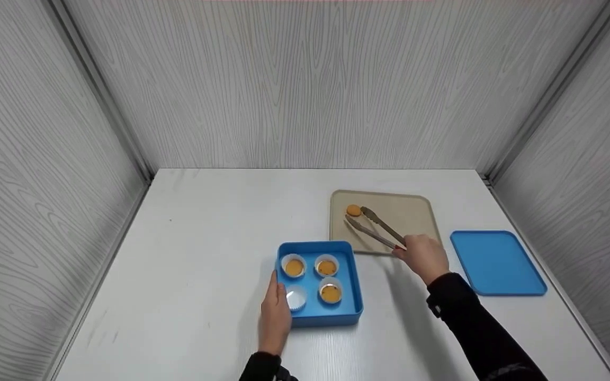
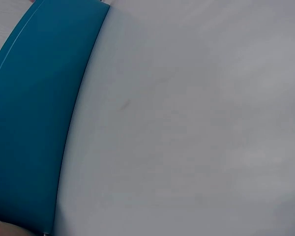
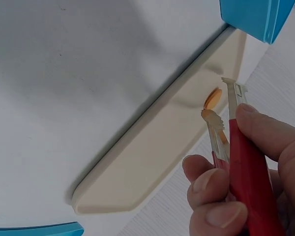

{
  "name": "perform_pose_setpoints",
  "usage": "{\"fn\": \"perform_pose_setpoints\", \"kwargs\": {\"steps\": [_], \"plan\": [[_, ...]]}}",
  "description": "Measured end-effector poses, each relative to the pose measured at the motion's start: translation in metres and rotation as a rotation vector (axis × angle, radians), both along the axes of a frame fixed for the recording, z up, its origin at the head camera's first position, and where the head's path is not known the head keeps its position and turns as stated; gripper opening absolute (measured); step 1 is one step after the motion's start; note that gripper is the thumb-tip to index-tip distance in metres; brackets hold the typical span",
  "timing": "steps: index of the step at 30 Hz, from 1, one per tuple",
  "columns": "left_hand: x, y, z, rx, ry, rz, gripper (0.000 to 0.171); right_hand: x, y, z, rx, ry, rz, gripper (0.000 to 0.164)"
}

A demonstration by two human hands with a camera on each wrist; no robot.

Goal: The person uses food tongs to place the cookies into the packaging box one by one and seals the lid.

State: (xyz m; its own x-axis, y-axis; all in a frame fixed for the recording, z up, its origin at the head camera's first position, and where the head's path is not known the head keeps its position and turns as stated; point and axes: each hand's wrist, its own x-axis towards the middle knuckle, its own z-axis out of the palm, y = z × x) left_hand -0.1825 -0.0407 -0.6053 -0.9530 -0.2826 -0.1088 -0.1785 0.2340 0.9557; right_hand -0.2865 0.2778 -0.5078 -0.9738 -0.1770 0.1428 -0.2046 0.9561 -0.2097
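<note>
My left hand [image 1: 274,317] holds the left wall of a square blue box [image 1: 320,315], thumb at the rim and fingers along the outside. Inside stand white paper baking cups: three contain round orange cookies, and the front-left cup [image 1: 296,298] has none. My right hand [image 1: 425,256] grips a pair of metal tongs [image 1: 384,226] by red handles [image 3: 250,182]. Spread apart, the tongs' tips reach beside one small round orange cookie [image 1: 353,210], which lies at the left of a beige tray [image 1: 405,211].
A flat blue lid or tray [image 1: 498,263] lies on the white table [image 1: 204,254], right of the beige tray. Pale wood-grain panels [image 1: 305,84] enclose the table at the back and both sides.
</note>
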Motion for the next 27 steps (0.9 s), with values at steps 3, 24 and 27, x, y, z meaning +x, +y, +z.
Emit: {"fn": "perform_pose_setpoints", "kwargs": {"steps": [3, 24, 27], "plan": [[0.000, 0.000, 0.001, -0.013, -0.010, 0.002, 0.054, -0.002, -0.001, -0.003, -0.003, -0.004, -0.007, 0.031], [0.001, -0.001, -0.002, 0.002, 0.035, -0.001, 0.054, -0.016, -0.006, -0.012, -0.049, -0.032, -0.057, 0.028], [0.000, -0.001, -0.002, 0.009, 0.024, -0.003, 0.054, -0.017, -0.005, -0.013, -0.063, -0.036, -0.056, 0.026]]}}
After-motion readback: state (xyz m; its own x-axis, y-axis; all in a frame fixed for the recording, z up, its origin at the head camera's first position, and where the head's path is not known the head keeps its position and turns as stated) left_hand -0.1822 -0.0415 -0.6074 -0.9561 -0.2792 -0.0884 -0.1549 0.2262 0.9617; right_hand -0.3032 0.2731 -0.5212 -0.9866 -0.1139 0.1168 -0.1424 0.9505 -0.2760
